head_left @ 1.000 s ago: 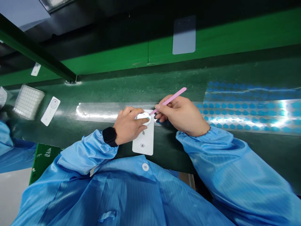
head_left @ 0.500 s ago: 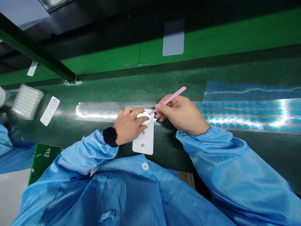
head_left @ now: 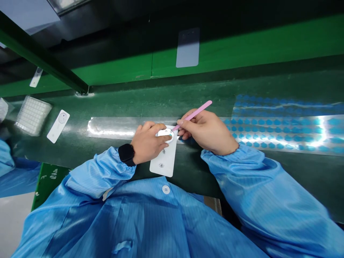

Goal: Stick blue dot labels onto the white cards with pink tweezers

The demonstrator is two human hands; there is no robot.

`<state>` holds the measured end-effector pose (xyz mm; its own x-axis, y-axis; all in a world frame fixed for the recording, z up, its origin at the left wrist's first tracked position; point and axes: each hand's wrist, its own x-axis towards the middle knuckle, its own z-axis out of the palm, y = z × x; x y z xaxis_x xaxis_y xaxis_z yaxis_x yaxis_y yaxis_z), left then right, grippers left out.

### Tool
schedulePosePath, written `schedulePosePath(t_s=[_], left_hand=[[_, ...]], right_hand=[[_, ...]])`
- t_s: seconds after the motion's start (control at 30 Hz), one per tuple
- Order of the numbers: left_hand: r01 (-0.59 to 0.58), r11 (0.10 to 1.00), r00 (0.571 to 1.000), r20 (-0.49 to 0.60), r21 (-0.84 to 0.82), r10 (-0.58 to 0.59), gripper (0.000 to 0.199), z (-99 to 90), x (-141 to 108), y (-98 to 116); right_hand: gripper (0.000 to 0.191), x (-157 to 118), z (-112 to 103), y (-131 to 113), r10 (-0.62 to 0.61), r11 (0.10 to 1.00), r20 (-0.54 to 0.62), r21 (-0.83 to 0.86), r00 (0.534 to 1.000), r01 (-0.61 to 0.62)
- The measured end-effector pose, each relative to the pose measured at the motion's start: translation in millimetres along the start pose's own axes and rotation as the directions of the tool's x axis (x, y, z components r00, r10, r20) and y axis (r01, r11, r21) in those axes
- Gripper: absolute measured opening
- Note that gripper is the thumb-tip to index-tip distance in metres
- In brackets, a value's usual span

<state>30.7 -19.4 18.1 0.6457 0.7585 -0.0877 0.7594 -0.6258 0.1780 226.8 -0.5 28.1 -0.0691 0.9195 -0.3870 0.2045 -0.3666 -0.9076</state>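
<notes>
Head view — slim pink tweezers (head_left: 195,113), round-cornered white panel (head_left: 168,161)

I observe the left hand (head_left: 148,142) with its fingers on the white round disc (head_left: 166,131) at the far end of a white rectangular plate (head_left: 166,169) with rounded corners. The right hand (head_left: 211,132) grips slim pink tweezers (head_left: 197,112), tip at the disc; I cannot confirm contact. On the green bench (head_left: 123,95), clear plastic film (head_left: 271,131) bearing rows of blue dots lies to the right.
</notes>
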Motion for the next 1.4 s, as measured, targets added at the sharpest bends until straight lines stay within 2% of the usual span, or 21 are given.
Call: schedulePosePath(t_s=[0.33,0.5,0.7,0.77,0.83,1.0,1.07,1.17,1.23,1.27,1.33,1.4], left_hand=[[0.063,0.998,0.995,0.076,-0.026,-0.061,0.025,-5.7,3,3],[0.161,0.984,0.983,0.106,-0.074,-0.153,0.036,-11.8,11,6],[0.215,0.967,0.961,0.207,-0.14,-0.183,0.047,-20.7,30,1],[0.219,0.957,0.963,0.2,-0.188,-0.181,0.045,-28.1,39,-11],[0.212,0.956,0.972,0.143,-0.203,-0.185,0.04,-41.0,51,-30],[0.229,0.969,0.972,-0.026,-0.097,-0.233,0.035,-96.3,107,-100],[0.293,0.955,0.951,-0.091,-0.045,-0.296,0.036,-119.3,133,-123],[0.455,0.891,0.869,-0.222,0.008,-0.442,0.03,-136.3,168,-136],[0.526,0.85,0.822,-0.26,0.008,-0.506,0.032,-130.3,187,-130],[0.541,0.841,0.815,-0.248,0.003,-0.523,0.037,-122.6,196,-124],[0.547,0.837,0.822,-0.18,-0.011,-0.54,0.051,-102.7,211,-110],[0.551,0.834,0.829,-0.101,-0.018,-0.55,0.056,-83.9,225,-97]], right_hand=[[0.013,1,-1,4,-0.004,1.0,0.0,0.018,1.0,0.004],[0.011,4,-1,9,-0.024,0.994,0.02,0.106,1.0,0.022],[0.04,9,-4,10,-0.007,0.931,0.079,0.363,0.997,-0.023],[0.043,9,-6,10,-0.006,0.921,0.106,0.387,0.994,-0.036],[0.044,9,-6,9,-0.004,0.919,0.123,0.392,0.992,-0.045],[0.045,9,-5,9,-0.003,0.914,0.147,0.402,0.989,-0.057],[0.045,9,-4,9,-0.007,0.915,0.155,0.4,0.988,-0.056],[0.047,9,-4,9,-0.001,0.909,0.145,0.413,0.989,-0.059],[0.049,9,-4,9,0.01,0.91,0.142,0.409,0.99,-0.068],[0.05,9,-4,10,0.015,0.913,0.144,0.401,0.989,-0.073],[0.051,10,-3,12,0.024,0.92,0.148,0.384,0.989,-0.08],[0.051,11,-3,15,0.027,0.92,0.14,0.383,0.99,-0.079]])
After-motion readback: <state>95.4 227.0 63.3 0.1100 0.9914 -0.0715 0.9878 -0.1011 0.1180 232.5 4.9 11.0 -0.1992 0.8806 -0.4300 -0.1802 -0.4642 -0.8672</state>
